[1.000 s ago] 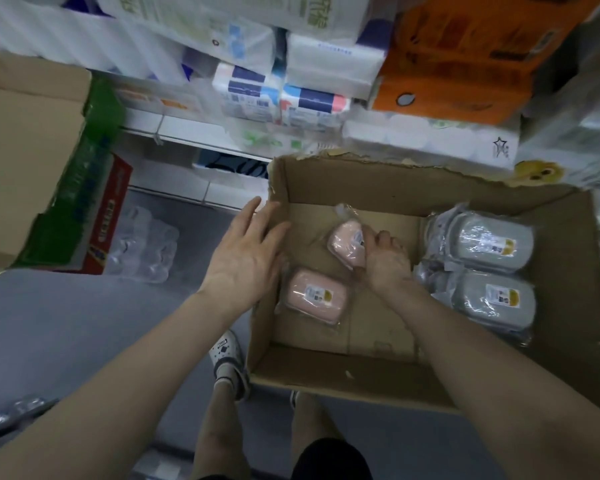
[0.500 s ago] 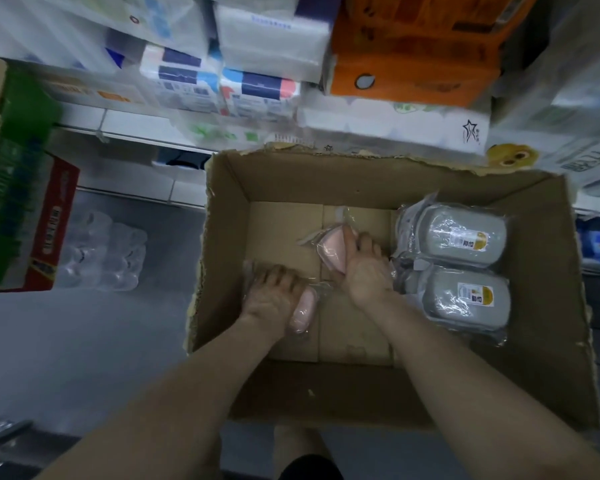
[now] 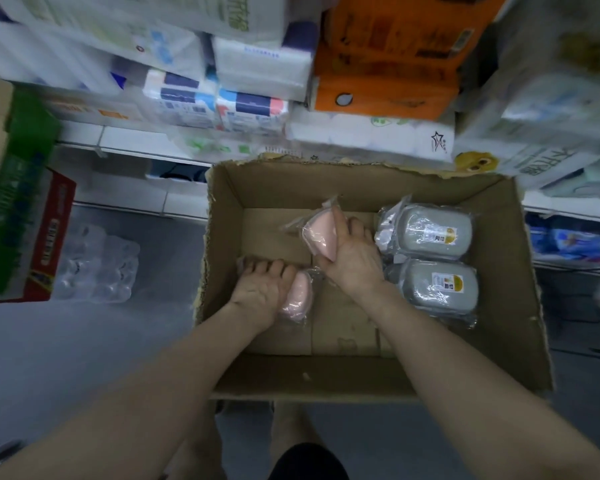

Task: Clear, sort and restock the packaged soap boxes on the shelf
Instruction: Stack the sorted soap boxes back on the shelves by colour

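Head view, cardboard box holding grey packs, pink packs

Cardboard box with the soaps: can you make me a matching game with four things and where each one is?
Things:
1. left hand
2. right hand
3. grey soap boxes
4. orange pack

Places:
A. on the shelf behind the cardboard box
B. gripping the near pink soap box
C. lying along the right wall inside the cardboard box
D. gripping the far pink soap box

Pairs: 1-B, 2-D, 3-C, 4-A
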Available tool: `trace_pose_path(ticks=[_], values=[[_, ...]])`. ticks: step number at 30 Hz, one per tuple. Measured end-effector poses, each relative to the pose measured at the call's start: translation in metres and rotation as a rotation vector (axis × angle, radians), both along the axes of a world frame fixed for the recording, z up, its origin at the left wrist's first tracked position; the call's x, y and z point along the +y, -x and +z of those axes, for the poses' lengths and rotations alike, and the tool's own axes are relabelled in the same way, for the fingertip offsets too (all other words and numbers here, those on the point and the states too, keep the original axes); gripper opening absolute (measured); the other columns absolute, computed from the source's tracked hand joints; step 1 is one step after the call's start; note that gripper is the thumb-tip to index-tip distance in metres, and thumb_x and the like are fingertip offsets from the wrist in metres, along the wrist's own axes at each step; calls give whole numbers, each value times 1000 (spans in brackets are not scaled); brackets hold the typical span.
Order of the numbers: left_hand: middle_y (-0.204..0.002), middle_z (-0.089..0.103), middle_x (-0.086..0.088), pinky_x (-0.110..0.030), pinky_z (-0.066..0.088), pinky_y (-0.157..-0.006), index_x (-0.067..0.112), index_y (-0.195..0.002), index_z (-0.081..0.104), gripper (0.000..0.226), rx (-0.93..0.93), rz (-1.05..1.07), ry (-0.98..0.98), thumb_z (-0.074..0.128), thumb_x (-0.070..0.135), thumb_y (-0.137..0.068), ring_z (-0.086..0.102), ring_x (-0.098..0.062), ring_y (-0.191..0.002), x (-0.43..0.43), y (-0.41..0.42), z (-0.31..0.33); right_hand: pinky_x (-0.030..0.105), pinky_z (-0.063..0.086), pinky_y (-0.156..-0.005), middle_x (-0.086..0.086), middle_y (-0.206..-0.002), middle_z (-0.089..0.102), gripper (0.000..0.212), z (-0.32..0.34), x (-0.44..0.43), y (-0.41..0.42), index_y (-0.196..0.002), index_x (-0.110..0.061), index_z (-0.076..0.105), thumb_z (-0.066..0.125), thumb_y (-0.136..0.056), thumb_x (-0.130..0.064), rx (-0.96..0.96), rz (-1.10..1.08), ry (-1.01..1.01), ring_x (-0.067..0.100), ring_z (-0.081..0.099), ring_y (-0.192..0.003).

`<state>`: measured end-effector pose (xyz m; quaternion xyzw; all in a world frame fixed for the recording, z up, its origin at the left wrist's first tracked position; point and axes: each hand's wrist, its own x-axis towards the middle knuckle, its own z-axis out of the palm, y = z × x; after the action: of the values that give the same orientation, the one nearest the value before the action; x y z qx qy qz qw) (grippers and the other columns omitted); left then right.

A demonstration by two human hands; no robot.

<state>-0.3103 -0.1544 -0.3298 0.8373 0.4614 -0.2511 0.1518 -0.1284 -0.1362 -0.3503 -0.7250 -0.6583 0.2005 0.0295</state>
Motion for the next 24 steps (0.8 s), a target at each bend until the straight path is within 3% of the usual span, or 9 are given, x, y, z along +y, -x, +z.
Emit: trace_pose_path(ticks=[6,10,15,19,24], values=[[-137,40,-3,-44,29,-110,22,-138,30,67,-173,-63,-69,64,38,-82,44,-27,-126,-8,15,50,47,48,-94,14,-129,46,90,69,-11,0,-155,-18,15,56,-85,-56,48,-35,-185,36,50,-114],[-132,38,-5,-45,32,-110,23,-140,29,83,-337,-88,-104,70,48,-72,47,-28,-119,-10,35,88,46,46,-96,14,-130,48,87,116,-19,3,-154,-19,19,51,-86,-61,13,-47,-303,35,50,-115],[-132,38,-6,-37,39,-103,23,-144,27,93,-509,-88,-214,72,45,-66,47,-28,-116,-2,80,140,44,45,-97,14,-131,49,90,177,-23,17,-155,-22,19,47,-84,-69,64,-129,-418,33,50,-118],[-130,40,-6,-41,44,-100,22,-144,26,100,-576,-45,-315,76,45,-60,49,-28,-115,15,125,174,45,49,-95,12,-138,47,95,222,-19,45,-157,-33,4,55,-85,-69,94,-171,-501,31,49,-123],[-129,47,-8,-40,46,-95,13,-140,36,90,-716,93,-458,78,37,-64,51,-29,-114,35,193,219,42,44,-103,8,-145,45,94,263,-5,99,-155,-25,17,62,-83,-65,17,-107,-591,27,46,-129]])
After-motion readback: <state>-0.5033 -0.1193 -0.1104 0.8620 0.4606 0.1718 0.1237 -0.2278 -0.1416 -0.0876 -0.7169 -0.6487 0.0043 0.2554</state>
